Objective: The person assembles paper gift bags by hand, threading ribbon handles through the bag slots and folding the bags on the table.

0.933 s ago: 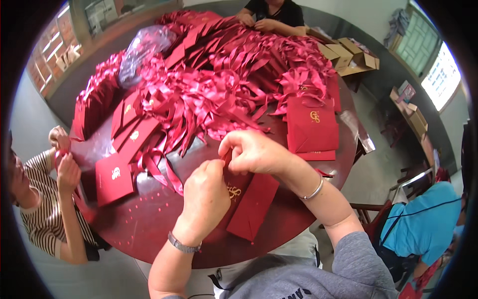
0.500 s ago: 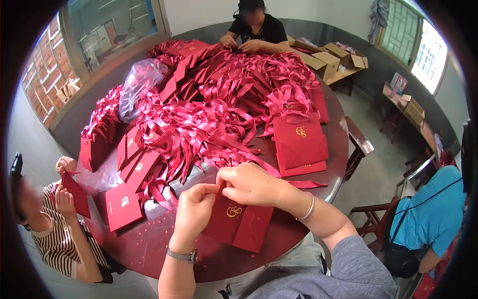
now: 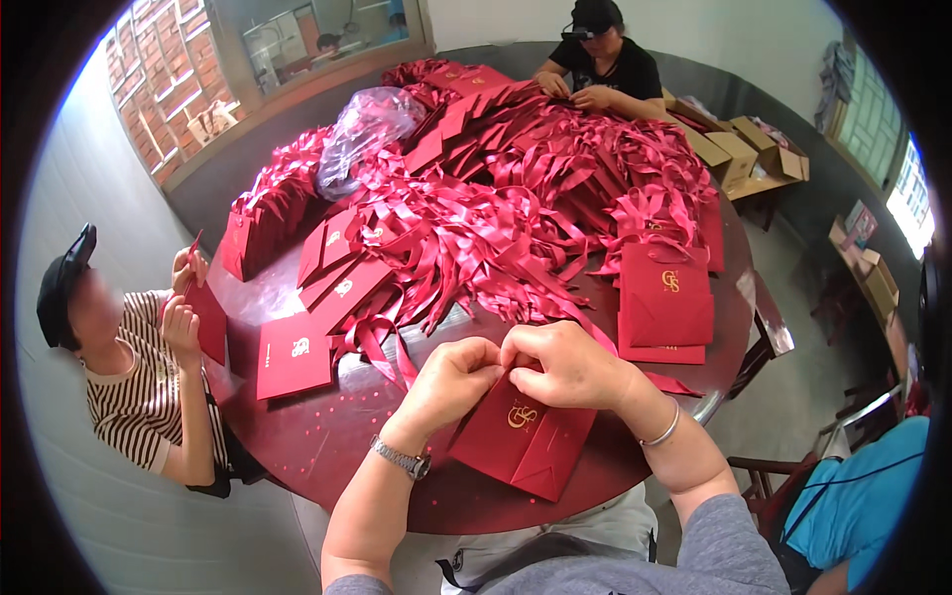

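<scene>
A flat red paper gift bag [image 3: 531, 436] with a gold emblem lies tilted at the table's near edge. My left hand [image 3: 451, 385], watch on its wrist, pinches at the bag's top edge. Right beside it, my right hand [image 3: 570, 367] is closed at the same edge, fingers curled and almost touching the left ones. Whatever finer piece sits between the fingertips is hidden. Just beyond my hands, pink-red satin ribbons [image 3: 476, 248] spread from a big heap of bags. To the right is a small stack of red bags [image 3: 666, 302].
The round dark-red table [image 3: 337, 456] has small red dots scattered at left. A clear plastic bag [image 3: 367, 139] rests by the heap. Co-workers handle bags at left [image 3: 149, 387] and far side [image 3: 610, 74]; another person [image 3: 863, 496] sits at right. Cardboard boxes [image 3: 732, 159] stand behind.
The view has swung left, so the scene sits further right in the picture. My hands keep pinching at the bag's top edge, with the fingers slightly shifted.
</scene>
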`<state>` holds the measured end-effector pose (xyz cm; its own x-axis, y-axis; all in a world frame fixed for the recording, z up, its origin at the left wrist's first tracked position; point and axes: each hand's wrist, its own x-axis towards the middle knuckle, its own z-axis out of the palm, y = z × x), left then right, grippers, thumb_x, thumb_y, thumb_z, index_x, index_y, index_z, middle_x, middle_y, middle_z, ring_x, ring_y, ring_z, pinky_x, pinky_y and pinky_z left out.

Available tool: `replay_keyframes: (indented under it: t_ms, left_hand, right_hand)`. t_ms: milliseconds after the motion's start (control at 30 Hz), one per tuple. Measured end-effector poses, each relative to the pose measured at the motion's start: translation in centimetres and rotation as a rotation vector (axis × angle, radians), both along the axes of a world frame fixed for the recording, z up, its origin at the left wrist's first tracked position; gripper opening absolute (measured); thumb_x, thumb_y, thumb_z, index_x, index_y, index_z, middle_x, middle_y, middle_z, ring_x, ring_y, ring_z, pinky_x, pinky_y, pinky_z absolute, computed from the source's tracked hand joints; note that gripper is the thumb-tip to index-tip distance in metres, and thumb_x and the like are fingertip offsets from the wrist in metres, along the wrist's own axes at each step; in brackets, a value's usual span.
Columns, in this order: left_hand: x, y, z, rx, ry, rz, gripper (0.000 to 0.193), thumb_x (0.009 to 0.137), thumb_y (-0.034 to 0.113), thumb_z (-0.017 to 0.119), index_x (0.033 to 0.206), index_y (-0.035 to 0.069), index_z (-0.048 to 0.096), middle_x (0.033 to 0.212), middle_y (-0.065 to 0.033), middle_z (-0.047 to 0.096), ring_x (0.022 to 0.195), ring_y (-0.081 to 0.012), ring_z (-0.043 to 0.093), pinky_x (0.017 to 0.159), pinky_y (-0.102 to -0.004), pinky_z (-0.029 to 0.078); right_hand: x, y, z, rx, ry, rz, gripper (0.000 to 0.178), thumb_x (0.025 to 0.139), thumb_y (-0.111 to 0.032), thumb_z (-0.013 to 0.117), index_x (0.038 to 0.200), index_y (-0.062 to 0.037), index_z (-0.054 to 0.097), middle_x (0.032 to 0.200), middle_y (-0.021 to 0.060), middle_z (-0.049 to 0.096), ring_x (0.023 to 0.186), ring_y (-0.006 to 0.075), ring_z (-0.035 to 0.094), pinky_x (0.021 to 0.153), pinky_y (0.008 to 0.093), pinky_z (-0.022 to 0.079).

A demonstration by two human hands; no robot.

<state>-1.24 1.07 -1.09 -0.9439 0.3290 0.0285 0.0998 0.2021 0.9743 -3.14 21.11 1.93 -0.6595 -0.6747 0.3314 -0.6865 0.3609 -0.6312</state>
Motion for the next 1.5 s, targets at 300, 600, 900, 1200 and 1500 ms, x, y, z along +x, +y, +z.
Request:
replay_keyframes:
  t_ms: [300, 600, 900, 1200, 1500]
  left_hand:
    - [0.4, 1.0, 1.4, -0.303, 0.458, 0.19, 0.006, 0.079, 0.0, 0.062, 0.084, -0.001, 0.065, 0.079, -0.0176, 0.064, 0.076, -0.034, 0.063, 0.069, -0.0391, 0.05]
    - [-1.6, -3.0, 3.0, -0.563, 0.097, 0.479, 0.013, 0.08, 0.001, 0.061, 0.092, -0.003, 0.063, 0.079, -0.0151, 0.066, 0.076, -0.0283, 0.067, 0.065, -0.034, 0.051]
    - [-2.2, 4.8, 11.4, -0.488, 0.754, 0.248, 0.038, 0.081, -0.005, 0.058, 0.119, -0.002, 0.058, 0.106, -0.017, 0.064, 0.088, -0.0256, 0.064, 0.071, -0.0328, 0.052]
    - [-6.0, 15.3, 20.3, 0.046, 1.068, 0.36, 0.044, 0.085, -0.001, 0.059, 0.128, -0.001, 0.052, 0.118, -0.0199, 0.062, 0.08, -0.0162, 0.065, 0.067, -0.0255, 0.052]
    - [-5.8, 20.2, 25.7, -0.138, 0.387, 0.325, 0.057, 0.089, -0.001, 0.049, 0.141, -0.013, 0.03, 0.11, -0.0203, 0.058, 0.07, -0.0145, 0.056, 0.062, -0.025, 0.05]
  right_hand:
    - [0.1, 0.5, -0.2, 0.039, -0.01, -0.091, 0.018, 0.076, -0.01, 0.063, 0.093, -0.003, 0.061, 0.072, 0.0137, 0.066, 0.066, 0.0265, 0.067, 0.062, 0.035, 0.051]
    - [-0.6, 1.7, -0.2, 0.026, -0.033, -0.157, 0.022, 0.077, -0.017, 0.061, 0.095, -0.0043, 0.062, 0.078, 0.0141, 0.066, 0.074, 0.032, 0.065, 0.068, 0.044, 0.05]
    - [-2.7, 1.5, -3.2, 0.078, -0.012, -0.343, 0.022, 0.072, -0.01, 0.055, 0.092, -0.0039, 0.062, 0.081, 0.0206, 0.066, 0.08, 0.0392, 0.065, 0.071, 0.0498, 0.05]
    - [-2.9, 1.6, -3.7, 0.123, -0.06, -0.341, 0.019, 0.071, -0.008, 0.054, 0.087, 0.0009, 0.06, 0.081, 0.0245, 0.066, 0.079, 0.0415, 0.065, 0.069, 0.0514, 0.05]
    - [-3.8, 1.6, -4.3, 0.169, -0.078, -0.351, 0.019, 0.071, -0.008, 0.056, 0.087, 0.0009, 0.063, 0.083, 0.0244, 0.066, 0.081, 0.04, 0.066, 0.069, 0.05, 0.052]
